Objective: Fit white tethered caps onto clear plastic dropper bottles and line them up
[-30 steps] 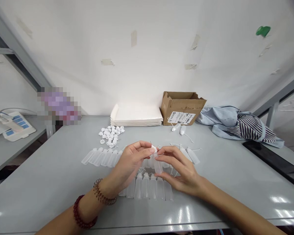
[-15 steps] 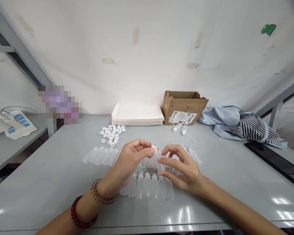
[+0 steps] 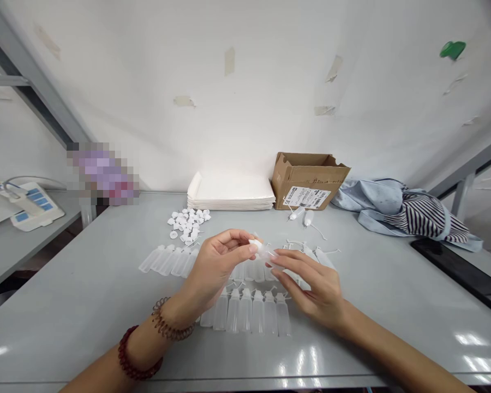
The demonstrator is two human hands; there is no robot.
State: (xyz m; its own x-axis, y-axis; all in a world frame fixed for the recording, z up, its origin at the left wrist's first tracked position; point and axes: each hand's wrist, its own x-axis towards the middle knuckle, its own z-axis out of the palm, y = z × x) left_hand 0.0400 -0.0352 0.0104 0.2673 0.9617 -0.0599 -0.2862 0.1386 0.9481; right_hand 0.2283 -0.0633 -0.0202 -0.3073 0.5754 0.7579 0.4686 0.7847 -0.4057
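Observation:
My left hand (image 3: 225, 259) pinches a white cap (image 3: 255, 244) between thumb and fingertips, at the top of a small translucent squeeze bottle (image 3: 267, 254). The fingers of my right hand (image 3: 311, 284) are closed round that bottle's body, which is tilted and partly hidden by them. Below the hands lies a row of translucent bottles (image 3: 245, 314) with thin white tips. Another row of bottles (image 3: 169, 261) runs behind, partly covered by my hands. A heap of loose white caps (image 3: 186, 222) sits to the left, beyond this back row.
At the back stand a stack of white padded envelopes (image 3: 232, 192) and an open cardboard box (image 3: 311, 177). Two bottles (image 3: 308, 218) lie before the box. To the right are blue and striped cloth (image 3: 425, 215) and a black phone-like slab (image 3: 458, 273) on the grey table (image 3: 85, 327).
The held bottle has tipped from nearly upright to more level. My right hand's fingers have swung closer together around it, while my left hand keeps its pinch.

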